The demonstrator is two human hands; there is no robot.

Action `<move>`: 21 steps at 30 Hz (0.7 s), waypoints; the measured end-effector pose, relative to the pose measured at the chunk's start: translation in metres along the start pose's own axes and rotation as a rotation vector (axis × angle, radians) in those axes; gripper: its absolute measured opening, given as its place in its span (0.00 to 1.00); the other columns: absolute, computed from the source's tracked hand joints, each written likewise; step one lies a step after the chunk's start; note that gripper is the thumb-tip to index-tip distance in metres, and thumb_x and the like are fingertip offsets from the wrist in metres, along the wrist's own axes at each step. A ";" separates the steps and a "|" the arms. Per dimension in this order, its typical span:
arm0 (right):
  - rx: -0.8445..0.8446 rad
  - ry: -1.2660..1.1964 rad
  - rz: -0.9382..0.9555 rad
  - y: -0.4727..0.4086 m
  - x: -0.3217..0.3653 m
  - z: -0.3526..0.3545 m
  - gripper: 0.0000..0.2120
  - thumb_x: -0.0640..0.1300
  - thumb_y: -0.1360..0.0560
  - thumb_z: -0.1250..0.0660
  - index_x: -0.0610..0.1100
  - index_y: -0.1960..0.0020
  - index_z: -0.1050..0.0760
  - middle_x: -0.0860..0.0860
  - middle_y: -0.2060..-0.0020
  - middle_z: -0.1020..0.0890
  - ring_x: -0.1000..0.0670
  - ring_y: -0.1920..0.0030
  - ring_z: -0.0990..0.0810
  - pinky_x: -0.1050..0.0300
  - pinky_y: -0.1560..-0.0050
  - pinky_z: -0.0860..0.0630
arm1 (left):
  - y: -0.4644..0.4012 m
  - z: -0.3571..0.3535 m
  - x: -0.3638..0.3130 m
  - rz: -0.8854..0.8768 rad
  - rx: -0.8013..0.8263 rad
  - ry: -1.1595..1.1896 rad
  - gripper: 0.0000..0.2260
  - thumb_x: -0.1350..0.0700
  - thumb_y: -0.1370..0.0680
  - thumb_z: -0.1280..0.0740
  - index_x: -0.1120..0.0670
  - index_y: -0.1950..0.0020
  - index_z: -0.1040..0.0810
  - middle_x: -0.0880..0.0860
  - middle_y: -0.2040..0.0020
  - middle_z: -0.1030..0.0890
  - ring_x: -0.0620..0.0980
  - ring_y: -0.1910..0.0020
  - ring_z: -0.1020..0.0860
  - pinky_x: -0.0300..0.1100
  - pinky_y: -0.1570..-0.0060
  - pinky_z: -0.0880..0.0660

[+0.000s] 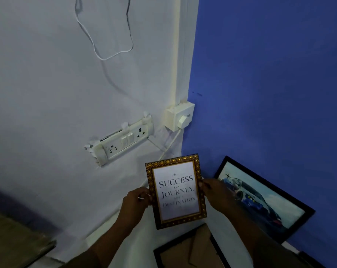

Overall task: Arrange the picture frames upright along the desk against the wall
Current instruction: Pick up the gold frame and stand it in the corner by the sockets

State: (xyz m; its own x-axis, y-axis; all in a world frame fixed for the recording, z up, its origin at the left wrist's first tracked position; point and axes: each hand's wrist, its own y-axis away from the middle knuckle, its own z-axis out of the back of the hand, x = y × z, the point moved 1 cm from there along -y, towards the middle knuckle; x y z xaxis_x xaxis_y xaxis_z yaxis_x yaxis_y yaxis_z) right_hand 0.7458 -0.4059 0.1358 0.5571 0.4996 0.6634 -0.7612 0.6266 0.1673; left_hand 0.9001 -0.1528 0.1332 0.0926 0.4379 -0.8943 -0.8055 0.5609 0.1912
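Both hands hold a gold frame upright, low in the centre of the picture.

The left hand (137,200) grips the left edge of the gold frame (176,191) and the right hand (217,194) its right edge. To the right a car picture (264,202) leans on the blue wall (270,74). Below, a frame lying face down (185,250). A socket strip (125,141) sits upper left of the frame.

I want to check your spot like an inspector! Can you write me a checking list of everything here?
Surface: white desk, mostly hidden.
Job's things: gold frame held up; car picture leaning on the blue wall; frame lying face down.
Clutter: brown object at left, unclear.
Hands: left hand and right hand grip the gold frame's sides.
Cables: white cable looped on the wall; plug lead hanging.
Surroundings: switchboard, socket box.
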 end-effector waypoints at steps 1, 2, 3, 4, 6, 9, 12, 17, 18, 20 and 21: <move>0.016 -0.004 -0.013 -0.010 0.003 -0.003 0.17 0.47 0.17 0.40 0.38 0.55 0.20 0.44 0.60 0.16 0.45 0.58 0.16 0.53 0.58 0.23 | -0.011 0.002 0.006 0.004 0.006 -0.021 0.13 0.67 0.25 0.30 0.49 0.59 0.14 0.51 0.60 0.13 0.48 0.59 0.14 0.47 0.55 0.18; 0.018 -0.012 -0.019 -0.019 0.005 -0.007 0.16 0.47 0.17 0.40 0.38 0.54 0.19 0.44 0.59 0.16 0.46 0.57 0.16 0.51 0.56 0.22 | -0.021 0.003 0.011 0.013 0.010 -0.037 0.13 0.67 0.25 0.30 0.49 0.59 0.14 0.51 0.59 0.12 0.49 0.58 0.14 0.47 0.54 0.18; 0.020 -0.022 -0.027 -0.027 0.007 -0.011 0.16 0.47 0.17 0.40 0.37 0.53 0.20 0.44 0.58 0.16 0.45 0.56 0.16 0.50 0.55 0.21 | -0.029 0.003 0.017 0.025 0.011 -0.047 0.13 0.67 0.25 0.30 0.49 0.58 0.14 0.51 0.59 0.12 0.50 0.57 0.14 0.46 0.53 0.19; 0.027 -0.047 -0.033 -0.038 0.009 -0.017 0.16 0.46 0.17 0.40 0.36 0.54 0.20 0.42 0.58 0.16 0.44 0.56 0.16 0.50 0.55 0.21 | -0.037 0.003 0.022 0.033 0.012 -0.056 0.13 0.67 0.25 0.30 0.50 0.58 0.14 0.50 0.58 0.12 0.49 0.56 0.14 0.45 0.52 0.19; 0.044 -0.076 -0.057 -0.050 0.012 -0.026 0.15 0.43 0.17 0.39 0.35 0.56 0.21 0.41 0.59 0.16 0.43 0.56 0.17 0.51 0.58 0.23 | -0.047 0.003 0.030 0.022 0.002 -0.071 0.11 0.65 0.24 0.28 0.48 0.57 0.14 0.47 0.57 0.13 0.45 0.56 0.15 0.44 0.51 0.19; 0.073 -0.055 -0.045 -0.078 0.019 -0.043 0.15 0.41 0.18 0.38 0.52 0.61 0.24 0.55 0.61 0.19 0.53 0.60 0.20 0.65 0.60 0.28 | -0.070 0.007 0.047 -0.006 -0.016 -0.135 0.09 0.61 0.23 0.27 0.46 0.54 0.15 0.42 0.56 0.14 0.36 0.55 0.17 0.32 0.56 0.23; 0.132 -0.024 -0.021 -0.098 0.020 -0.061 0.09 0.43 0.17 0.38 0.50 0.49 0.19 0.57 0.51 0.21 0.53 0.52 0.19 0.65 0.56 0.27 | -0.086 0.014 0.062 0.025 -0.036 -0.165 0.06 0.61 0.23 0.27 0.49 0.52 0.14 0.43 0.55 0.14 0.31 0.54 0.19 0.24 0.59 0.26; 0.158 0.028 -0.029 -0.124 0.023 -0.087 0.12 0.38 0.19 0.39 0.36 0.55 0.19 0.46 0.56 0.17 0.47 0.57 0.19 0.64 0.59 0.26 | -0.100 0.022 0.078 0.091 -0.064 -0.153 0.10 0.62 0.23 0.27 0.46 0.57 0.17 0.44 0.58 0.15 0.36 0.59 0.18 0.26 0.58 0.26; 0.156 0.026 -0.045 -0.127 0.026 -0.090 0.14 0.36 0.19 0.39 0.33 0.59 0.20 0.45 0.62 0.19 0.48 0.62 0.22 0.69 0.66 0.30 | -0.102 0.023 0.080 0.096 -0.076 -0.159 0.08 0.62 0.23 0.27 0.48 0.56 0.17 0.44 0.58 0.16 0.37 0.61 0.18 0.30 0.56 0.26; 0.139 0.002 -0.063 -0.132 0.029 -0.097 0.15 0.33 0.19 0.39 0.32 0.63 0.23 0.47 0.67 0.22 0.49 0.64 0.24 0.70 0.69 0.32 | -0.106 0.025 0.083 0.105 -0.093 -0.157 0.07 0.63 0.23 0.28 0.51 0.56 0.18 0.45 0.59 0.17 0.38 0.62 0.20 0.36 0.53 0.26; 0.132 -0.014 -0.069 -0.133 0.029 -0.099 0.14 0.34 0.19 0.39 0.33 0.63 0.23 0.47 0.67 0.22 0.48 0.64 0.24 0.70 0.69 0.32 | -0.107 0.025 0.081 0.102 -0.089 -0.164 0.08 0.63 0.22 0.28 0.50 0.56 0.19 0.45 0.60 0.18 0.39 0.63 0.20 0.37 0.54 0.26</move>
State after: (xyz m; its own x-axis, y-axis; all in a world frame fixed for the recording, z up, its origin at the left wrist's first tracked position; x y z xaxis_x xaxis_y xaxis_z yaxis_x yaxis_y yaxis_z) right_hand 0.8964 -0.4156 0.0609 0.6052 0.4494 0.6571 -0.7592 0.5741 0.3066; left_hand 1.0085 -0.1596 0.0500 0.0956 0.6017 -0.7930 -0.8632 0.4468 0.2350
